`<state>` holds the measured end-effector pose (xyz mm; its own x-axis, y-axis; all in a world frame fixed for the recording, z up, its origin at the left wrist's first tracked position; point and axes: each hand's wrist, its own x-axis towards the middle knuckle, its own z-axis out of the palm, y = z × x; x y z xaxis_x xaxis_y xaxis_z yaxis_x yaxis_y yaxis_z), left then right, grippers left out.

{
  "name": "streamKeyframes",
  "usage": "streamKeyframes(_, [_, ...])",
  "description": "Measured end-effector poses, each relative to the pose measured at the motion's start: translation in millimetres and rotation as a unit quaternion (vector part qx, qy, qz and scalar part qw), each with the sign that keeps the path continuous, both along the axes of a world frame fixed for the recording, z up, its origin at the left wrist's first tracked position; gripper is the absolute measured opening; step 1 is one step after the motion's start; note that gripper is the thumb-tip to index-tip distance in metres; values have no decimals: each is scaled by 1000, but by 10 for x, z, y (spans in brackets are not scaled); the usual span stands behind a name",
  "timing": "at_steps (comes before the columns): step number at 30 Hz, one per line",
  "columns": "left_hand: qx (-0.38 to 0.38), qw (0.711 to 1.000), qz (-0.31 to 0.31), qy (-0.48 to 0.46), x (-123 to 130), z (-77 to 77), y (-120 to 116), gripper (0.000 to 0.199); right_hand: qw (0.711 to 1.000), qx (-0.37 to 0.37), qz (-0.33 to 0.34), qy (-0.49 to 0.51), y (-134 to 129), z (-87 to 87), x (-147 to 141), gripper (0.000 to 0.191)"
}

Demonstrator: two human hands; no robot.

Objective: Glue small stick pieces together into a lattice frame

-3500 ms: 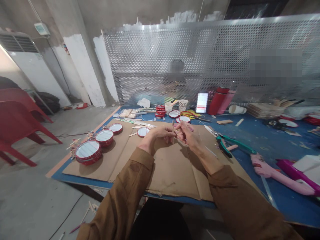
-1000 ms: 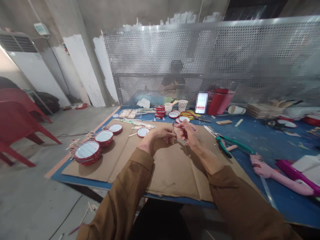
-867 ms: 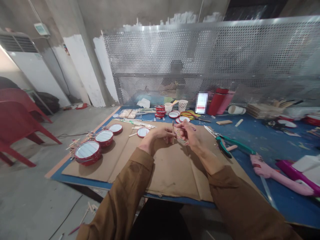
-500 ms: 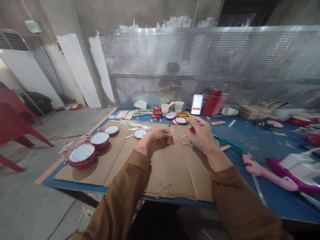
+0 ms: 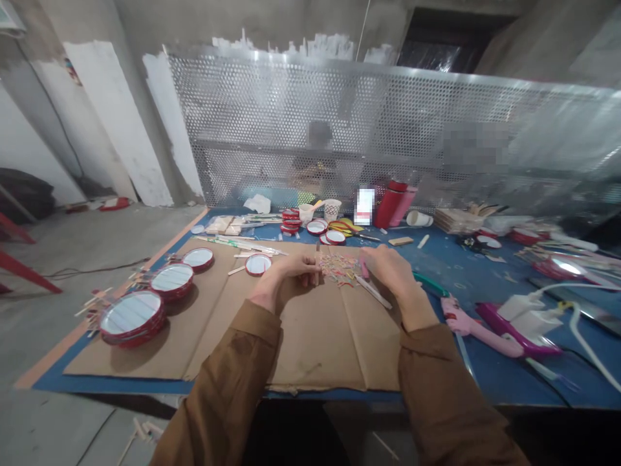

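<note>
My left hand (image 5: pixel 297 266) is closed over the cardboard sheet (image 5: pixel 310 343), its fingertips pinching a thin wooden craft stick (image 5: pixel 317 257) that stands upright. To its right, my right hand (image 5: pixel 388 268) is closed with a small purple-pink object (image 5: pixel 363 267) poking out below the fingers; its kind is hard to make out. Between the hands lies a pile of small coloured rubber bands (image 5: pixel 339 266). A slim whitish stick-like piece (image 5: pixel 373 292) rests on the cardboard below my right hand. A red-rimmed round lid (image 5: pixel 258 263) lies left of my left hand.
Red-rimmed round tins (image 5: pixel 132 314) with sticks attached line the left side. A pink glue gun (image 5: pixel 478 329) and purple power strip (image 5: pixel 517 330) lie right. Behind stand paper cups (image 5: pixel 332 209), a phone (image 5: pixel 365 206) and a red bottle (image 5: pixel 391 204), before a perforated metal screen (image 5: pixel 262 116).
The view has turned slightly right. My right hand has lowered toward the rubber bands, and the purple-pink object now points downward from it. My left hand keeps its pinch on the craft stick.
</note>
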<state>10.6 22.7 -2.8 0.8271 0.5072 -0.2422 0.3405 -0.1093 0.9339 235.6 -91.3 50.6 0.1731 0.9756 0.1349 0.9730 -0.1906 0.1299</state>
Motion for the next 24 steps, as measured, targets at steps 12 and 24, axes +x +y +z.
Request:
streamKeyframes(12, [10,1000,20,21,9,45,-57,18,988,-144,-29,52,-30,-96,-138,18])
streamKeyframes(24, [8,999,26,18,42,81,-137,24,882,142,53,446,69,-230,-146,31])
